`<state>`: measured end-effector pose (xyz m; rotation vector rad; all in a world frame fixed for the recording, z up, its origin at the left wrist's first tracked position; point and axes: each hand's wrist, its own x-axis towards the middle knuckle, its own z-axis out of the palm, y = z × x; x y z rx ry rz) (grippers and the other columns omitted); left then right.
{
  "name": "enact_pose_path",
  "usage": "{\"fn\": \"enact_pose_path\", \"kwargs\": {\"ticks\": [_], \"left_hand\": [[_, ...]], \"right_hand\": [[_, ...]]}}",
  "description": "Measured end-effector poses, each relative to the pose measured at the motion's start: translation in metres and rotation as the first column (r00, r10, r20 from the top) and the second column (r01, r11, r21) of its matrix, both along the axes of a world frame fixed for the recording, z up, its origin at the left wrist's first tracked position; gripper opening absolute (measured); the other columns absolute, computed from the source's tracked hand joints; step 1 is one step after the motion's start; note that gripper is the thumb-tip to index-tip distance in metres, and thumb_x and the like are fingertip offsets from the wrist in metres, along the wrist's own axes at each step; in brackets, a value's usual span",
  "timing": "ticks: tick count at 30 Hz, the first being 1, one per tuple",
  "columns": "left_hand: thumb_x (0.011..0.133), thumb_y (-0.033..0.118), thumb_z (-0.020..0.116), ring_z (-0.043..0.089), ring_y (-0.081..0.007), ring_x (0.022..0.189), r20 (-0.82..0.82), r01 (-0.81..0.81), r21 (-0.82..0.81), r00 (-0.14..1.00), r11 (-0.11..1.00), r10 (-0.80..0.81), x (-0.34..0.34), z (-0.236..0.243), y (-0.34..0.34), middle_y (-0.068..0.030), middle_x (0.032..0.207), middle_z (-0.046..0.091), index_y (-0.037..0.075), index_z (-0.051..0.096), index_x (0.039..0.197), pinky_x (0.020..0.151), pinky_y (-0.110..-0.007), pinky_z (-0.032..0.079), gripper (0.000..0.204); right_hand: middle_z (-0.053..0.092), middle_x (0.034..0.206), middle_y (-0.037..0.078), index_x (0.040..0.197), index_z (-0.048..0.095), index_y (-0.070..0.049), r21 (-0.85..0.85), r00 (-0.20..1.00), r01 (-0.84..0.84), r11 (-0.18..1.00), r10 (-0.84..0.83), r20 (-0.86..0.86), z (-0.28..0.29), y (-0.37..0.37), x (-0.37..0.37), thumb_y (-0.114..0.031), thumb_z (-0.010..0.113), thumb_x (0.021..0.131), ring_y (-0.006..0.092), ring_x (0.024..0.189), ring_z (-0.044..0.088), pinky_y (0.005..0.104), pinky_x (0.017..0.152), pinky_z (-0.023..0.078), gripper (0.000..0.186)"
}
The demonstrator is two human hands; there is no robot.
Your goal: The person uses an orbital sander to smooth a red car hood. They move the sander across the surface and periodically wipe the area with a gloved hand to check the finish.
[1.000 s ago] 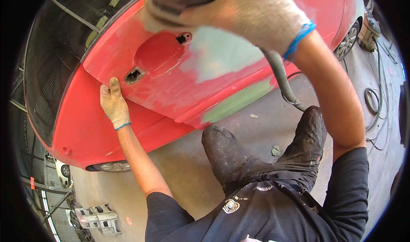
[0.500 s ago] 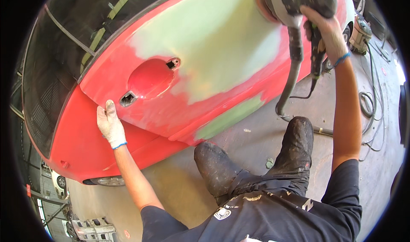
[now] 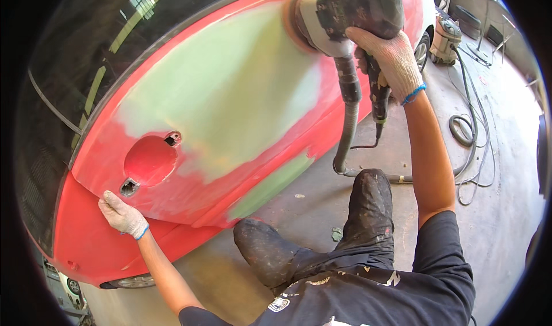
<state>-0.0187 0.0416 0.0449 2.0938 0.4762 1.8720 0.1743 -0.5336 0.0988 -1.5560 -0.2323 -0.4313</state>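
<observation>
My right hand (image 3: 394, 61), in a pale knitted glove, grips the rear handle of a power sander (image 3: 330, 24). The sander's round pad lies against the upper part of a red car door (image 3: 299, 116), whose middle bears a wide patch of pale green filler (image 3: 230, 96). A ribbed dust hose (image 3: 349, 116) and a thin cord hang from the tool. My left hand (image 3: 123, 215), gloved too, is closed on the door's rear edge, below the round handle recess (image 3: 150, 160) with its two open holes. Its fingertips behind the edge are hidden.
Dark window glass (image 3: 86, 67) runs along the upper left. A shop vacuum (image 3: 445, 41) stands at the far right, with a coiled hose (image 3: 461, 129) and cables across the concrete floor (image 3: 506, 211). My knees (image 3: 371, 196) are bent close under the door. A second green patch (image 3: 270, 185) marks the lower panel.
The whole view has shifted, with the car lower and further left in it. My right hand still holds the sander to the door's upper part. My left hand remains at the rear edge.
</observation>
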Motion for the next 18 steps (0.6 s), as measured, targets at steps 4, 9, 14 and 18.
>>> {"fn": "enact_pose_path", "kwargs": {"ticks": [4, 9, 14, 18], "left_hand": [[0.107, 0.030, 0.050, 0.050, -0.0266, 0.076, 0.137, -0.027, 0.032, 0.990, 0.999, 0.023, 0.008, 0.004, -0.031, -0.0168, 0.083, 0.058, -0.009, 0.058, 0.099, 0.074, -0.039, 0.046, 0.041], [0.107, 0.029, 0.048, 0.052, -0.0294, 0.076, 0.146, -0.093, 0.031, 0.985, 0.995, 0.087, 0.010, 0.005, -0.031, -0.0198, 0.084, 0.060, -0.010, 0.059, 0.098, 0.074, -0.041, 0.046, 0.042], [0.106, 0.032, 0.049, 0.062, -0.0331, 0.091, 0.080, -0.134, -0.020, 0.988, 0.991, 0.135, 0.006, -0.006, 0.008, -0.0232, 0.101, 0.068, -0.010, 0.063, 0.108, 0.085, -0.041, 0.050, 0.044], [0.105, 0.032, 0.050, 0.061, -0.0318, 0.089, 0.087, -0.129, -0.057, 0.987, 0.990, 0.133, 0.006, -0.008, 0.017, -0.0223, 0.099, 0.068, -0.010, 0.063, 0.107, 0.085, -0.039, 0.049, 0.044]], "right_hand": [[0.061, 0.064, 0.002, 0.080, 0.069, -0.002, -0.086, 0.999, -0.006, 0.996, 0.009, 0.033, 0.010, 0.010, -0.005, -0.029, 0.081, 0.079, 0.0105, 0.054, 0.057, 0.0272, 0.050, 0.045, 0.030], [0.063, 0.065, 0.002, 0.083, 0.070, -0.001, -0.128, 0.990, -0.080, 0.989, 0.094, 0.106, 0.015, 0.027, -0.013, -0.025, 0.080, 0.080, 0.0091, 0.056, 0.058, 0.0267, 0.052, 0.047, 0.026], [0.063, 0.067, 0.002, 0.087, 0.072, -0.002, -0.201, 0.932, -0.106, 0.974, 0.168, 0.322, 0.026, 0.054, -0.025, -0.023, 0.078, 0.082, 0.0077, 0.059, 0.059, 0.0248, 0.053, 0.046, 0.023], [0.066, 0.076, 0.005, 0.097, 0.071, 0.000, -0.076, 0.846, 0.062, 0.995, -0.012, 0.534, 0.041, 0.105, -0.045, -0.026, 0.078, 0.083, 0.0130, 0.069, 0.063, 0.0279, 0.061, 0.050, 0.030]]}}
